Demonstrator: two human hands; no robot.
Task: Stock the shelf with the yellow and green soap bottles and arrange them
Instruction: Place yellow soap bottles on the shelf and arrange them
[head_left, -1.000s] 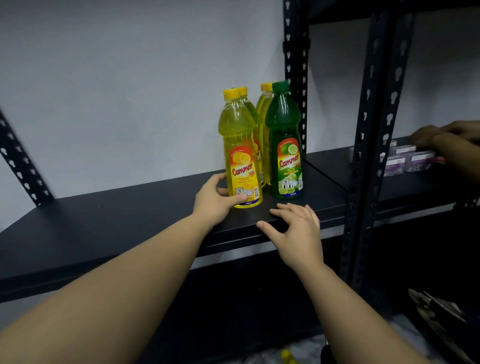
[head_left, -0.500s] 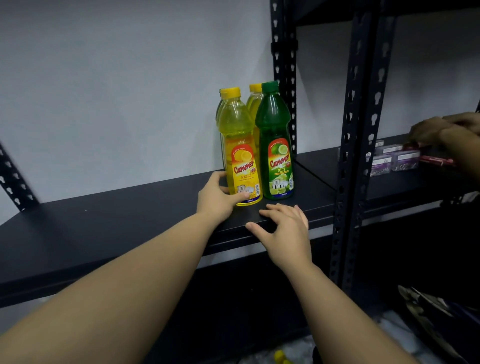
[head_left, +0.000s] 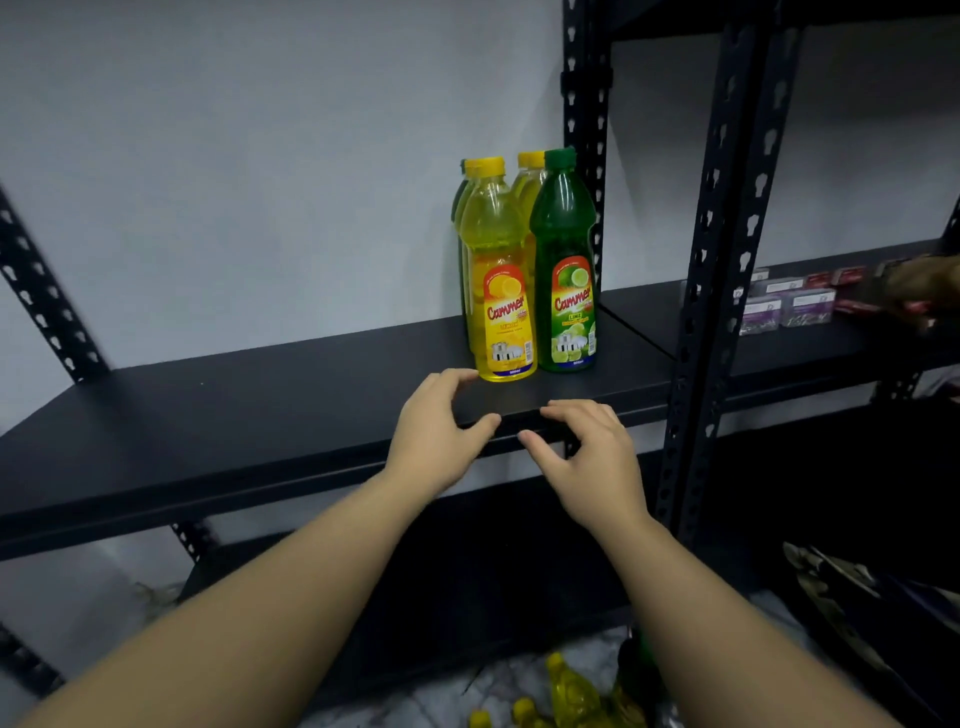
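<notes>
A yellow soap bottle (head_left: 501, 291) and a green soap bottle (head_left: 565, 280) stand upright side by side at the right end of the black shelf (head_left: 234, 415). Behind them stand another yellow bottle (head_left: 529, 171) and a partly hidden dark one. My left hand (head_left: 436, 431) hovers at the shelf's front edge just in front of the yellow bottle, fingers curled and apart, holding nothing. My right hand (head_left: 592, 452) sits beside it below the edge, also empty. More yellow bottles (head_left: 566, 696) lie on the floor at the bottom.
Black perforated uprights (head_left: 722, 270) stand right of the bottles. The neighbouring shelf holds small boxes (head_left: 784, 306), where another person's hand (head_left: 924, 286) reaches in. A patterned bag (head_left: 852, 597) lies at lower right. The wall behind is white.
My left hand has let go of the yellow bottle's base and drawn back to the shelf edge. Both hands have pulled slightly toward me. The bottles stay put.
</notes>
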